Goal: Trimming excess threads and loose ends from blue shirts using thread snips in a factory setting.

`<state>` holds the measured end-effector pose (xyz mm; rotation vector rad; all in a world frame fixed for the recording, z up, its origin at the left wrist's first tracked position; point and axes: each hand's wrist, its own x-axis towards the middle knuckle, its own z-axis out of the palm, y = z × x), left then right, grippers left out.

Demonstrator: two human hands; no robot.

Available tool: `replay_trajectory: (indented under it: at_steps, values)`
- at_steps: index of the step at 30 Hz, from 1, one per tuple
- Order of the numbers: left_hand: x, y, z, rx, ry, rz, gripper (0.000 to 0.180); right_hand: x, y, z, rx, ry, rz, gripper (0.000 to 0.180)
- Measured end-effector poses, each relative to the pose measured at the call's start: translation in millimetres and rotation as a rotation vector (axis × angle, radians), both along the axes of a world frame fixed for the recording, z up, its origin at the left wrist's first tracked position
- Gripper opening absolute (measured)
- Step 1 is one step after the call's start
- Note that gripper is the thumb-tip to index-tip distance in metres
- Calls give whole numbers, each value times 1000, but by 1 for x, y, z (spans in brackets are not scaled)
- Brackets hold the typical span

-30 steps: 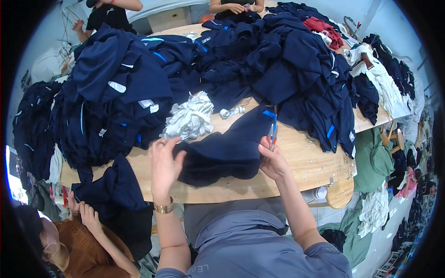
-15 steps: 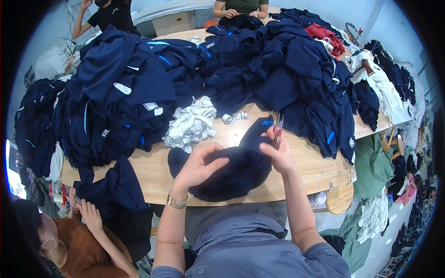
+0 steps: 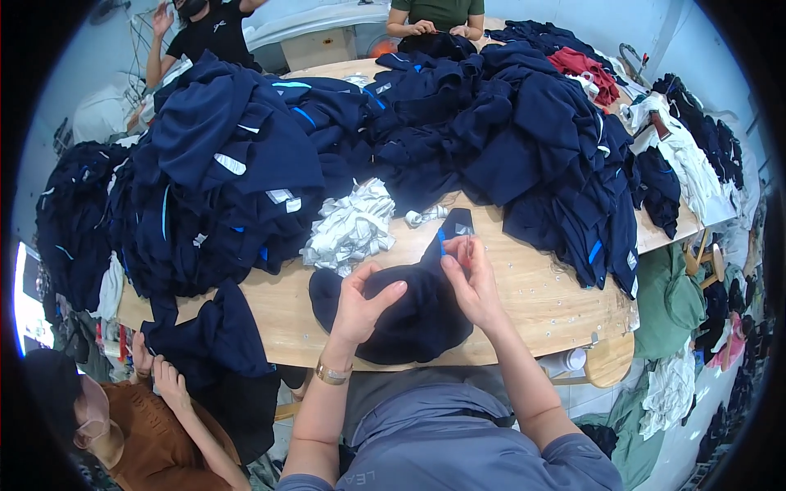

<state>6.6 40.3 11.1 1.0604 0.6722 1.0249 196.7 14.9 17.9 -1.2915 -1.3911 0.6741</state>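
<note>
A navy garment piece [image 3: 417, 327] lies bunched on the table in front of me, its narrow end stretching away beside a small blue tab [image 3: 442, 240]. My left hand [image 3: 359, 309] rests over its left part, thumb and forefinger apart with cloth showing between them; the other fingers are partly hidden. At the narrow end, my right hand [image 3: 471, 282] has its fingers curled by the tab. The thread snips in it are mostly hidden by the fingers, leaving only a greyish bit in sight.
Large heaps of navy garments [image 3: 237, 164] cover the far table, with a pile of white labels [image 3: 352, 229] before them. A stool [image 3: 606, 360] stands at the right edge. A co-worker in brown [image 3: 164, 434] handles navy cloth at left; two others are across the table.
My right hand has drawn slightly toward me and left, by the blue tab; the red-handled snips, plain before, are mostly hidden now. My left hand stays over the cloth. The whole view has shifted slightly.
</note>
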Motion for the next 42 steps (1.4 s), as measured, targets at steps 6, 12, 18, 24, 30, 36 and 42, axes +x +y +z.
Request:
replay_trajectory:
  at_steps: [6,12,18,24,30,36,42]
  values:
    - [1,-3,6,-198,-72,13,16,5,-10,11,39,-60,69,29]
    - [8,-3,13,-235,-126,42,24,12,-17,15,-12,-246,62,30]
    - [13,-5,20,-151,-76,119,27,13,-14,8,-113,-87,179,39]
    - [10,-5,18,-164,-17,106,26,9,-15,9,-108,-159,50,41]
    - [10,-8,17,-98,10,153,29,11,-17,17,2,-464,24,41]
    - [10,-8,22,-135,-40,66,36,13,-15,17,114,-613,88,40]
    - [9,-8,22,-18,19,50,39,15,-14,19,118,-647,129,41]
